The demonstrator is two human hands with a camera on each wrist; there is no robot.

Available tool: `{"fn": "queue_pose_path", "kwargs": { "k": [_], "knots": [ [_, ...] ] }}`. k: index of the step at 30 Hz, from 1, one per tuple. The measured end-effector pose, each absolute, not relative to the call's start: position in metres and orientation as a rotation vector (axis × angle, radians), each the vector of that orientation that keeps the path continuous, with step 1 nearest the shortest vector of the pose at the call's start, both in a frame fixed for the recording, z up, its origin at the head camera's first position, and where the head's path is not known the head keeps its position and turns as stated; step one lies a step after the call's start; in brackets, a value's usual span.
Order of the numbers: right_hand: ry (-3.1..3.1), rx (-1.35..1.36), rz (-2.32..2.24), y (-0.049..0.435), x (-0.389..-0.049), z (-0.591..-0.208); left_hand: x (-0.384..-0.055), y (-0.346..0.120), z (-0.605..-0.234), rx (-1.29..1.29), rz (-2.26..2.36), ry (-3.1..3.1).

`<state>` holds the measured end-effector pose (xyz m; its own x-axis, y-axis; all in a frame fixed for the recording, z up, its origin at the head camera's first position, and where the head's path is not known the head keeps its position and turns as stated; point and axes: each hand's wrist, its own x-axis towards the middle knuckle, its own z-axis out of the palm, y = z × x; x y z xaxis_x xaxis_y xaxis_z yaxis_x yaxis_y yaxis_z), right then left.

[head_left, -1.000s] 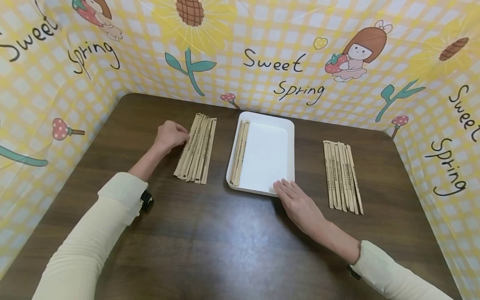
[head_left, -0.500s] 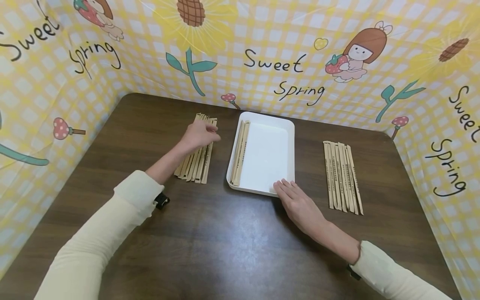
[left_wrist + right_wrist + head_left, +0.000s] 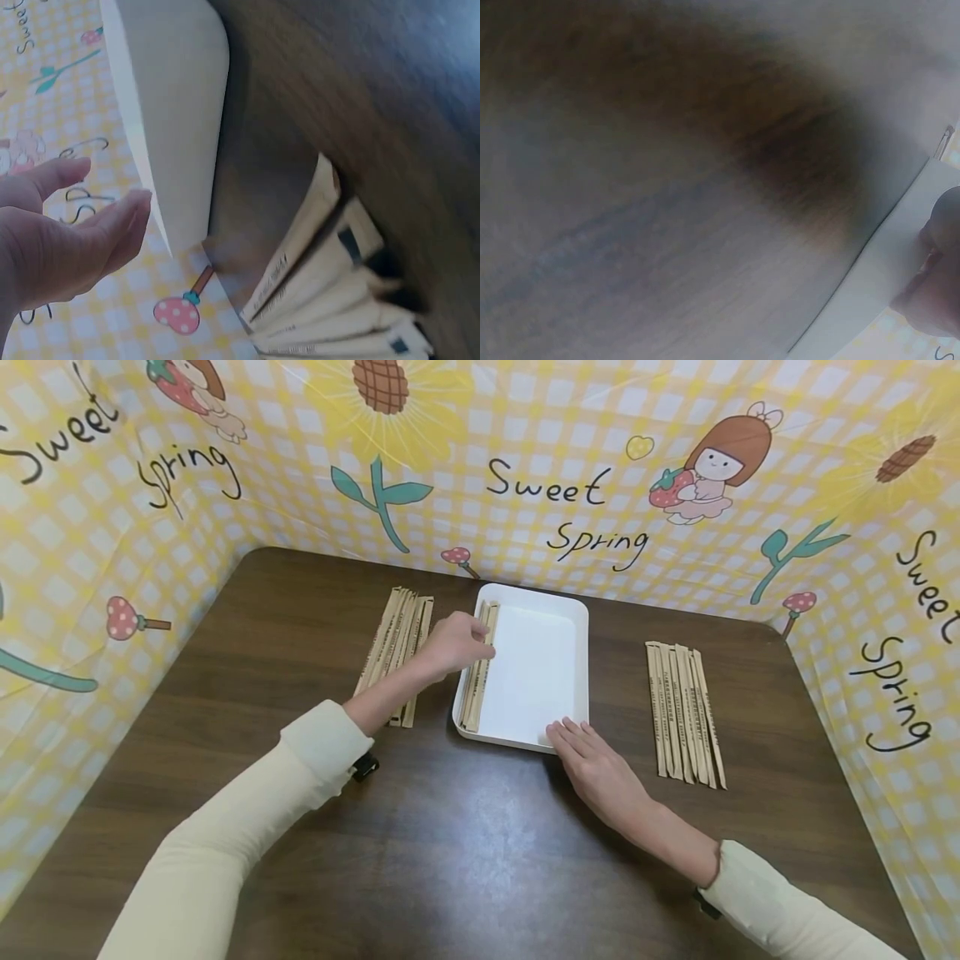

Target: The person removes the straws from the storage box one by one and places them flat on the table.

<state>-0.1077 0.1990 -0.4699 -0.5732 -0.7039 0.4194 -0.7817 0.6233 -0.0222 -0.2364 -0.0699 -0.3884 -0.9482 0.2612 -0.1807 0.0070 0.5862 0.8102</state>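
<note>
My left hand (image 3: 453, 645) is over the left side of a white tray (image 3: 532, 677), above some slim brown paper-wrapped sticks (image 3: 476, 702) lying along its left wall. In the left wrist view, thumb and fingers of that hand (image 3: 82, 240) stand apart, nothing visible between them, close to the tray's wall (image 3: 184, 112). My right hand (image 3: 600, 777) rests with straight fingers on the tray's near right corner; the right wrist view catches only part of its fingers (image 3: 937, 292). Left of the tray lies a row of wrapped sticks (image 3: 392, 639), partly hidden by my left forearm.
Another row of paper-wrapped sticks (image 3: 682, 714) lies to the right of the tray. All of it is on a dark wooden table (image 3: 480, 868), with a yellow checked cloth (image 3: 525, 410) hanging behind and at both sides.
My left hand has moved right, from the left edge of the left row of sticks, across that row, to the tray's left side. My right hand has stayed at the tray's corner.
</note>
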Motion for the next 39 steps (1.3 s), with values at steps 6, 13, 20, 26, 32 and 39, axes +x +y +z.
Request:
{"fn": "queue_pose_path", "kwargs": {
  "k": [6,13,20,26,32,39],
  "knots": [
    [-2.484,1.188,0.282,0.199,-0.109,-0.470,-0.236,-0.055,-0.397,0.230,1.231,2.592],
    [-2.485,1.192,0.288,0.198,-0.109,-0.469,-0.232,-0.042,-0.402,0.229,1.141,2.611],
    [-2.481,1.189,0.293,0.198,-0.109,-0.470,-0.232,-0.035,-0.411,0.213,1.104,2.643],
    [-2.486,1.181,0.290,0.198,-0.108,-0.469,-0.233,-0.031,-0.413,0.227,1.085,2.664],
    [-2.486,1.177,0.287,0.199,-0.108,-0.469,-0.232,-0.026,-0.412,0.219,1.105,2.662],
    [-2.490,1.179,0.280,0.200,-0.108,-0.469,-0.231,-0.023,-0.415,0.219,1.108,2.669]
  ]
}}
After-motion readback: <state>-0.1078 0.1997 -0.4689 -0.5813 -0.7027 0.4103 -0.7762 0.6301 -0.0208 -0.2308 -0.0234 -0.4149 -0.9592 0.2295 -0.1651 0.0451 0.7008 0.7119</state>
